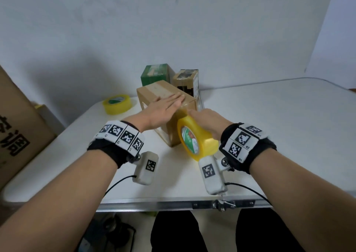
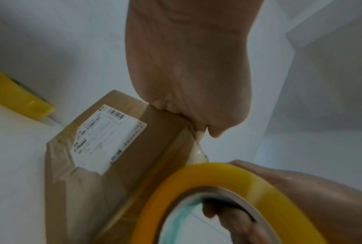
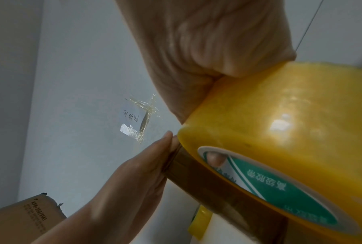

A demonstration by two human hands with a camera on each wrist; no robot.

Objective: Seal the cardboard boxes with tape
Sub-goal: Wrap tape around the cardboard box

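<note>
mid-strip: left hand (image 1: 163, 110) flat on cardboard box (image 1: 154, 92), right hand (image 1: 209, 120) gripping tape roll (image 1: 196, 140); next, probably pulling down the near face and tearing.

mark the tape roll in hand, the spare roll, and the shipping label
tape roll in hand (image 1: 200, 138), head view, yellow outer band
spare roll (image 1: 117, 104), head view, top face
shipping label (image 2: 106, 138), left wrist view, label centre

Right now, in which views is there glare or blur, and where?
Right wrist view: a bright glare patch sits on the held tape roll. Left wrist view: the shipping label on the brown box is too blurred to read. Head view: sharp, evenly lit, straight table edge bowed by the wide lens.
</note>
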